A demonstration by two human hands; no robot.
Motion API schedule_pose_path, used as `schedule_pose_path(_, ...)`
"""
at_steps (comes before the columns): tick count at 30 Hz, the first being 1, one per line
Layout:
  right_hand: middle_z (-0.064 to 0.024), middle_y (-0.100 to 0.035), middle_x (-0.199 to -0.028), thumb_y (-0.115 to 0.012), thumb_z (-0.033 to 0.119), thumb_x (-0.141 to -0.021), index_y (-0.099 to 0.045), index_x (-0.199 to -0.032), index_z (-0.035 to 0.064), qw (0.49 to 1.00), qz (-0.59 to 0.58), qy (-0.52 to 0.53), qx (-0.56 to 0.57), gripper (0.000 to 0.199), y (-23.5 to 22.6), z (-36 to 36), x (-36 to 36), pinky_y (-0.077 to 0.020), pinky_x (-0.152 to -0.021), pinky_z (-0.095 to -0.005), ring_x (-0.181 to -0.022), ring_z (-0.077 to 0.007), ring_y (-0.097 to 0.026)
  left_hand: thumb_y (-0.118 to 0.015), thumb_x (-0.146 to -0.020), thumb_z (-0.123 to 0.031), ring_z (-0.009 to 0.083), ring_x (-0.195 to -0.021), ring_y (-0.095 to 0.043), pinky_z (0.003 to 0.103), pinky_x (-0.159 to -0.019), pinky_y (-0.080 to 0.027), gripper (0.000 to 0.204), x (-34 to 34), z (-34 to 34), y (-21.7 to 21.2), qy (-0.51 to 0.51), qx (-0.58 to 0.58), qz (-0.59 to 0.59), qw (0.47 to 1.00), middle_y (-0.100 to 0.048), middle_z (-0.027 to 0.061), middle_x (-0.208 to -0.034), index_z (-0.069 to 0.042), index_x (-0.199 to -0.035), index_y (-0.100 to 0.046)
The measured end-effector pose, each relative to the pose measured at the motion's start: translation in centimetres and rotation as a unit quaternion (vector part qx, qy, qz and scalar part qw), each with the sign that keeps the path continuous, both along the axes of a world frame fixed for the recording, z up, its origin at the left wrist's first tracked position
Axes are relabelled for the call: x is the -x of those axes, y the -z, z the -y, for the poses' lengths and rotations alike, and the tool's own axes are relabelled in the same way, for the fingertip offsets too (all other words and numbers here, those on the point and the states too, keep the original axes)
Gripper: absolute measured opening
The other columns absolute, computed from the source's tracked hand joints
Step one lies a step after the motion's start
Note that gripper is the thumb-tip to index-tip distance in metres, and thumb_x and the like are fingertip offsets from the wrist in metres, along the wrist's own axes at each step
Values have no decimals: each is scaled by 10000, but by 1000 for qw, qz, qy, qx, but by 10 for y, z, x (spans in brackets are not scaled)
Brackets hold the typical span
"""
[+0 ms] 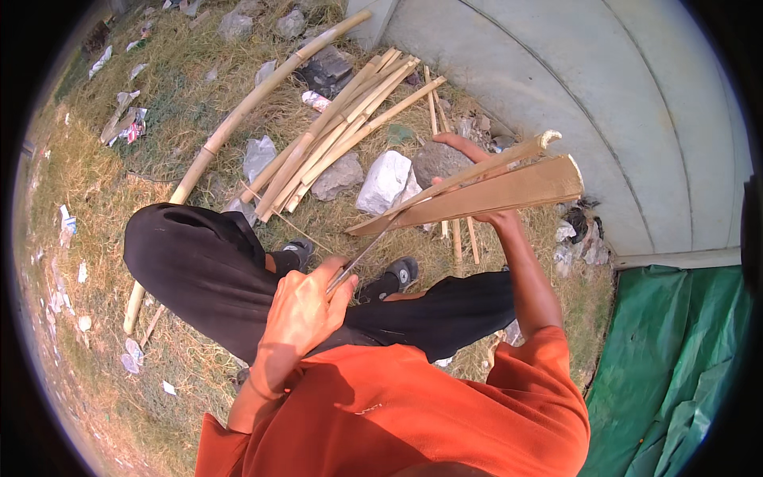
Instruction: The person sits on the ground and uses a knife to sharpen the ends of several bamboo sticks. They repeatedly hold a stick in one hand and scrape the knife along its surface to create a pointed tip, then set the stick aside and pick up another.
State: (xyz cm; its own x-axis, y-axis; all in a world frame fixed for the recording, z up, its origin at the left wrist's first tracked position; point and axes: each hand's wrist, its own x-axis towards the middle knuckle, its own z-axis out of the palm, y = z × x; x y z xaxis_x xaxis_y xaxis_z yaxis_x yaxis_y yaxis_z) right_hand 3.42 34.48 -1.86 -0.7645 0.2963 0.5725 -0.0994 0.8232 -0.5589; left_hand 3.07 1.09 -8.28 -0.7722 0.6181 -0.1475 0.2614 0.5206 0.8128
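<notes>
Our left hand (306,306) grips a knife (362,253), its blade entering the near end of the bamboo slat (493,191). Our right hand (477,179) closes on the slat's middle, apparently from behind. The slat's far end overhangs the concrete slab (604,103). Split strips (334,135) lie well apart on the grass (103,199) ahead.

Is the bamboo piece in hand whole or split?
Split: the bamboo piece forks into two slats, with the blade wedged where they join.
</notes>
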Motion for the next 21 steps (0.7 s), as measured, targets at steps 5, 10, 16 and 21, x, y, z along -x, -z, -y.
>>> schedule_pose_path(5, -182, -615, -1231, -721, 420, -688, -611, -1263, 102, 1000, -5, -7, -1, 666, -10, -5, 0, -351, -1085, -471, -1213, -320, -537, -605, -889, -194, 408, -687, -636, 430, -640, -489, 225, 0, 3, 3, -44, -4, 11, 999, -647, 220, -726, 0, -999, -633)
schedule_pose_path(10, -136, -668, -1118, -676, 356, -764, -594, -1248, 30, 988, -54, -78, 123, 589, 2, 8, 6, -384, -1044, -435, -1100, -249, -590, -611, -888, -219, 405, -755, -638, 441, -732, -490, 241, -7, 3, 3, -25, 21, 19, 999, -671, 207, -801, -21, -1023, -636)
schedule_pose_path(16, -165, -651, -1154, -743, 345, -721, -586, -1276, 58, 985, 165, -42, 26, 644, 22, 21, 4, -436, -974, -392, -1151, -254, -569, -609, -889, -215, 418, -706, -628, 445, -677, -489, 251, -3, 9, 6, -26, -10, 16, 999, -649, 222, -734, -5, -1023, -640)
schedule_pose_path(21, -142, -642, -1190, -711, 298, -723, -630, -1217, 42, 974, -97, -73, 192, 562, -32, 13, 14, -358, -1062, -447, -1192, -296, -540, -606, -886, -212, 426, -668, -610, 434, -634, -487, 247, -3, 8, 9, -36, -7, 35, 999, -631, 230, -706, 4, -1003, -633)
